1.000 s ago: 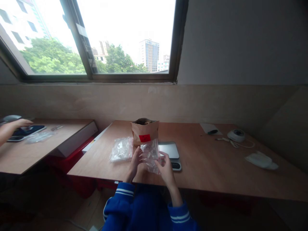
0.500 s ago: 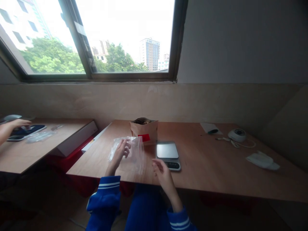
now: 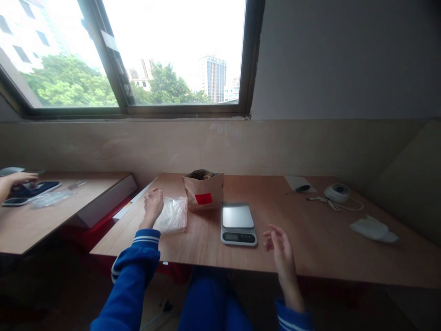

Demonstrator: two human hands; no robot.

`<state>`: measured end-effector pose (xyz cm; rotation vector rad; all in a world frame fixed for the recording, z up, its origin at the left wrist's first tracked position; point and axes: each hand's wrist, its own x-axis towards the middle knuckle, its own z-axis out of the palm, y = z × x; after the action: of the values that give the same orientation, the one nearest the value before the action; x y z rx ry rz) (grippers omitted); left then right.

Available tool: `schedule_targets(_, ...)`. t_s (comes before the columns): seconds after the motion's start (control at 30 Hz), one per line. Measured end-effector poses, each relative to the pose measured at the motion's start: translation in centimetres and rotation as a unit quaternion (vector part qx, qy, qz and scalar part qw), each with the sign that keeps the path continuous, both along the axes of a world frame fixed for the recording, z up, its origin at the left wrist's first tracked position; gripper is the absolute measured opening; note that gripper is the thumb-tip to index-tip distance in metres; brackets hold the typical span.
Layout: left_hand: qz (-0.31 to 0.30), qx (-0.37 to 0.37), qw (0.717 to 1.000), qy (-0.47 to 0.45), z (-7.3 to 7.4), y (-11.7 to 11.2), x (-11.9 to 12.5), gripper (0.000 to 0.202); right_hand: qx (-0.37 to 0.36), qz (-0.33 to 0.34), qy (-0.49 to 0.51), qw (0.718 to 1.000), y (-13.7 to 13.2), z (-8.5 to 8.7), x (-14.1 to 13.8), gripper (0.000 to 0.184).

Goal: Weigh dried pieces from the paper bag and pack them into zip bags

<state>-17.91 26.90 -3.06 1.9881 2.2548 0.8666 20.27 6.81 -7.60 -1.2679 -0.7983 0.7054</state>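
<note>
In the head view the person's left hand (image 3: 153, 205) is resting at the left edge of a pile of clear plastic bags (image 3: 171, 214) lying on the table (image 3: 310, 239); its grip is lying loosely curled, touching the bags' edge but not closing on them, though the fingers' far side is hidden; the bags are sitting on the left part of the table, just left of a brown paper bag (image 3: 204, 190) that is standing upright with its top open and a red label (image 3: 203, 198) facing near; dark contents are showing in the bag's mouth, too small to tell; the right hand (image 3: 280, 248) is hovering over the near edge of the table, right of a small digital scale (image 3: 238, 224), its grip open with the fingers spread and holding nothing; the scale is lying flat just right of the paper bag, its display strip facing near; blue sleeves with white stripes are covering both forearms; at the far right of the table a round white device (image 3: 337, 193) with a cable is sitting near a white sheet (image 3: 299, 183) carrying a dark object, and a crumpled white cloth (image 3: 374, 229) is lying nearer; on a separate table to the left, another person's hand (image 3: 14, 180) is resting on a dark tablet (image 3: 29, 191); a window (image 3: 138, 55) is showing trees and buildings beyond the wall.
</note>
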Motion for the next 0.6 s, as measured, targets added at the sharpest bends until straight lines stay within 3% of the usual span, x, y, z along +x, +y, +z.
schedule_targets(0.13, -0.152, -0.089, 0.984, 0.036, -1.8, -0.7, -0.4, 0.036, -0.017, -0.068, -0.005, 0.998, -0.4, -1.3, 2.6, 0.048)
schedule_targets(0.2, -0.183, -0.140, 0.971, 0.069, -3.3, -0.9, -0.3, 0.033, -0.025, -0.099, -0.003, 0.995, -0.5, -2.2, 3.8, 0.049)
schedule_targets(0.33, -0.116, -0.150, 0.978, 0.089, -7.0, -0.9, 1.2, 0.044, -0.050, -0.139, 0.007, 0.989, -0.9, -4.1, 5.4, 0.049)
schedule_targets(0.43, -0.083, -0.115, 0.986, 0.090, -9.4, -1.1, 2.3, 0.050, -0.055, -0.152, 0.004, 0.987, -1.0, -4.9, 5.9, 0.048)
schedule_targets(0.6, -0.074, -0.087, 0.990, 0.082, -10.5, -1.5, 2.6, 0.051, -0.059, -0.156, -0.023, 0.986, -0.8, -5.2, 5.6, 0.044)
